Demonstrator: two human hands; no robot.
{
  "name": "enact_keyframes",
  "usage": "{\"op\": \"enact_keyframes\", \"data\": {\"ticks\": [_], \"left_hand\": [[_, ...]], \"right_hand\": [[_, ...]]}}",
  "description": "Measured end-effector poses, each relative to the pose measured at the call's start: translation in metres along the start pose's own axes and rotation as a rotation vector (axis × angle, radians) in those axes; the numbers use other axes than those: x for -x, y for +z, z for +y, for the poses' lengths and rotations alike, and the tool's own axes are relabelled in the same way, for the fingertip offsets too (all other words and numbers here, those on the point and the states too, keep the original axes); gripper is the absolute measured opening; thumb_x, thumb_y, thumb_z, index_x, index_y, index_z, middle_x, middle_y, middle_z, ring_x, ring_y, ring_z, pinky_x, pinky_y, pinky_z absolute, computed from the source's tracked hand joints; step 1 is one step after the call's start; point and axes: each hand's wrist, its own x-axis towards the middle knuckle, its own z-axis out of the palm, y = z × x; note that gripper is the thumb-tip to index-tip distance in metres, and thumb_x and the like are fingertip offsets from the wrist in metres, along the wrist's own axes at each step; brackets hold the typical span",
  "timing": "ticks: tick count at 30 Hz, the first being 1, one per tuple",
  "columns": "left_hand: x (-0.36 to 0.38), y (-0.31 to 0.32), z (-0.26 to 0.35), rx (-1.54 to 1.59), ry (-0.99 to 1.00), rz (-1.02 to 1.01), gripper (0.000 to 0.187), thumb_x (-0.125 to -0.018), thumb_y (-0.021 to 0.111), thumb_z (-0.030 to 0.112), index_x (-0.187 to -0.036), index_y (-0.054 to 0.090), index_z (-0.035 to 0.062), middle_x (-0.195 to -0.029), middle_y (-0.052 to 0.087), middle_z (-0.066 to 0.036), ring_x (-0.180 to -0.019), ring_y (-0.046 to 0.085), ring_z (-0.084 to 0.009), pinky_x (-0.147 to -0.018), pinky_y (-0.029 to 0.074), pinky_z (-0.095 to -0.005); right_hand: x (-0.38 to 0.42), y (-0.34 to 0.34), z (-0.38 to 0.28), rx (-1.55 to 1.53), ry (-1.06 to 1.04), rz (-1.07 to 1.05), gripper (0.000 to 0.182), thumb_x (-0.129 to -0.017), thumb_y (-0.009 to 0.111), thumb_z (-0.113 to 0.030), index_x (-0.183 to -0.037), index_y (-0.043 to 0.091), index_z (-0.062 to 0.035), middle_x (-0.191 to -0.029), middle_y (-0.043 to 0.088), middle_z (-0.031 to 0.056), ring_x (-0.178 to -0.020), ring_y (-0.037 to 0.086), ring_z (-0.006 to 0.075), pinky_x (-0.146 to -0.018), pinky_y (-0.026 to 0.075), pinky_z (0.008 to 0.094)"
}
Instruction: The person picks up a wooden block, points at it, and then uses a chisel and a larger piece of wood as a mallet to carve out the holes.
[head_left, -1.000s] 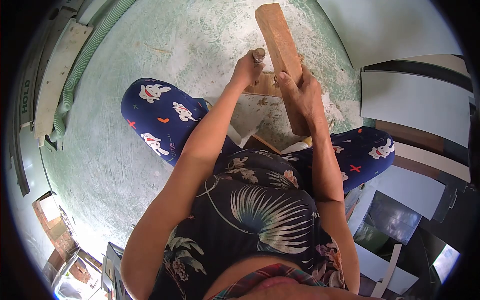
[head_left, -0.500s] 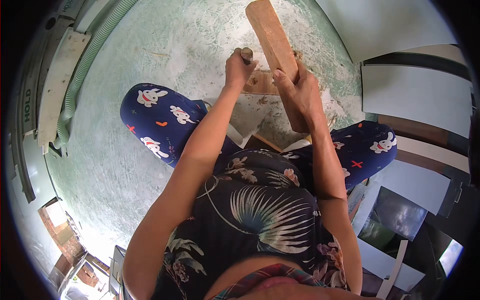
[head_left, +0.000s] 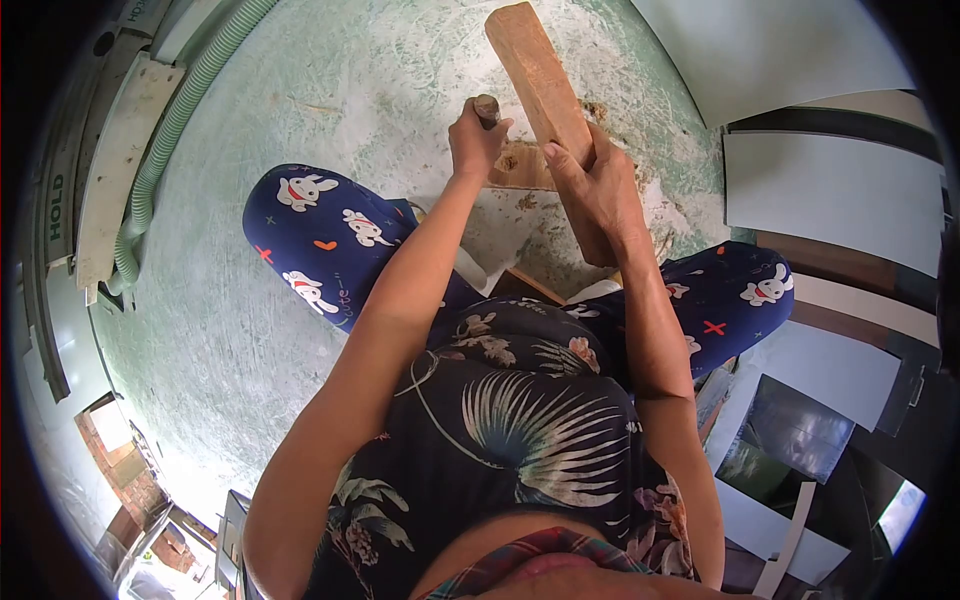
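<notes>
My left hand (head_left: 476, 142) is wrapped around an upright tool, apparently a chisel (head_left: 487, 106); only the round, dark-rimmed wooden butt of its handle shows, and the blade is hidden. In my right hand (head_left: 603, 185) is a long, thick wooden block (head_left: 541, 78), gripped near its lower half and slanting up to the left. The block is raised beside the chisel, apart from it. Below both hands a flat wooden board (head_left: 535, 176) lies between my legs, with a rough hollow and shavings on it. My left hand is at the board's left end.
Wood chips (head_left: 597, 109) are scattered on the worn green floor (head_left: 330, 130). A green ribbed hose (head_left: 165, 150) runs along the left, beside stacked boards. Pale panels (head_left: 830, 190) stand at the right. My bent knees frame the work on both sides.
My left hand with the chisel has shifted slightly left. The block's upper end has also moved a little left, and more of the board's hollow shows.
</notes>
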Motion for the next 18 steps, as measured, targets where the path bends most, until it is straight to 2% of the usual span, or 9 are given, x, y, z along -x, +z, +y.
{"op": "enact_keyframes", "data": {"ticks": [3,7,13,18], "left_hand": [[-0.001,0.001,-0.002,0.047,-0.062,-0.056,0.042,-0.071,0.079,0.016,-0.104,0.056,0.0016,-0.089,0.068,-0.019,-0.089,0.066,-0.035,-0.076,0.053,-0.0405],[0.001,0.006,-0.013,0.036,0.02,-0.088,0.039,-0.072,0.077,0.012,-0.103,0.056,0.0014,-0.09,0.068,-0.019,-0.088,0.066,-0.0336,-0.075,0.053,-0.0395],[0.009,0.001,0.003,0.002,0.084,-0.098,0.037,-0.072,0.077,0.01,-0.101,0.056,0.0013,-0.087,0.068,-0.017,-0.083,0.067,-0.0317,-0.072,0.053,-0.0376],[0.01,0.0,0.007,-0.023,0.121,-0.057,0.035,-0.073,0.076,0.01,-0.1,0.056,0.0015,-0.087,0.068,-0.018,-0.083,0.067,-0.031,-0.072,0.053,-0.037]], "right_hand": [[-0.001,0.001,0.002,0.005,-0.012,0.003,0.062,-0.081,0.067,-0.039,-0.124,0.055,0.0042,-0.094,0.066,0.0274,-0.088,0.067,0.0346,-0.079,0.051,0.0398],[0.0,0.001,0.002,0.01,-0.016,0.0,0.062,-0.081,0.067,-0.038,-0.124,0.054,0.0035,-0.095,0.066,0.0273,-0.089,0.067,0.0345,-0.079,0.051,0.0396],[0.002,0.0,-0.002,-0.026,-0.027,0.003,0.063,-0.08,0.068,-0.037,-0.125,0.054,0.0048,-0.095,0.066,0.0282,-0.088,0.067,0.0341,-0.078,0.051,0.0393],[0.004,0.005,-0.006,-0.078,-0.039,-0.014,0.063,-0.081,0.068,-0.039,-0.123,0.054,0.0056,-0.087,0.066,0.027,-0.078,0.068,0.0335,-0.075,0.051,0.0409]]}}
